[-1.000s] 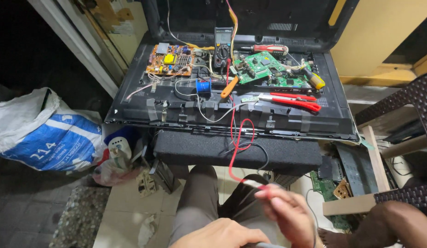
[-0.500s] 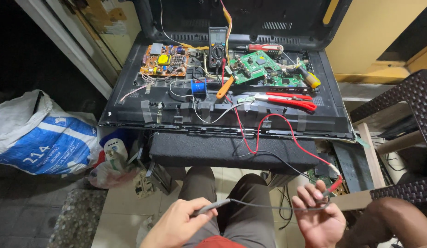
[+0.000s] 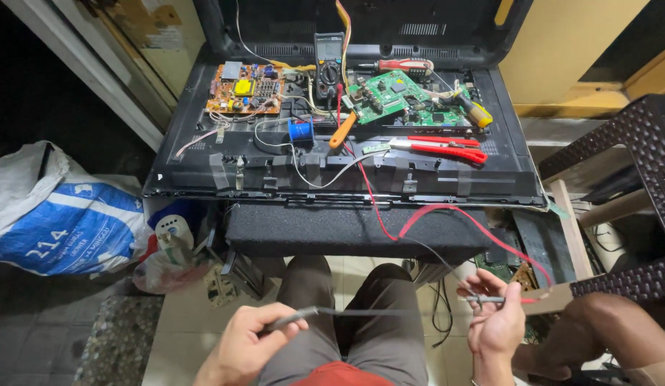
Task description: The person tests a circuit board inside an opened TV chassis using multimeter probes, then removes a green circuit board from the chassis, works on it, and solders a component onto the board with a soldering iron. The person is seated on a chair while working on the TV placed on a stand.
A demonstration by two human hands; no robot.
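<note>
While the left hand [image 3: 250, 342] pinches a black probe [image 3: 297, 315] over the lap, the right hand [image 3: 495, 322] grips a red probe [image 3: 490, 299] beside the knee. Their leads [image 3: 379, 214] run up to the meter [image 3: 328, 56] on the opened TV back [image 3: 490, 175], near red pliers [image 3: 447, 149].

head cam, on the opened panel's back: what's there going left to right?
Orange circuit board → blue wire spool → multimeter → green circuit board → red-handled pliers → yellow-handled screwdriver.
</note>
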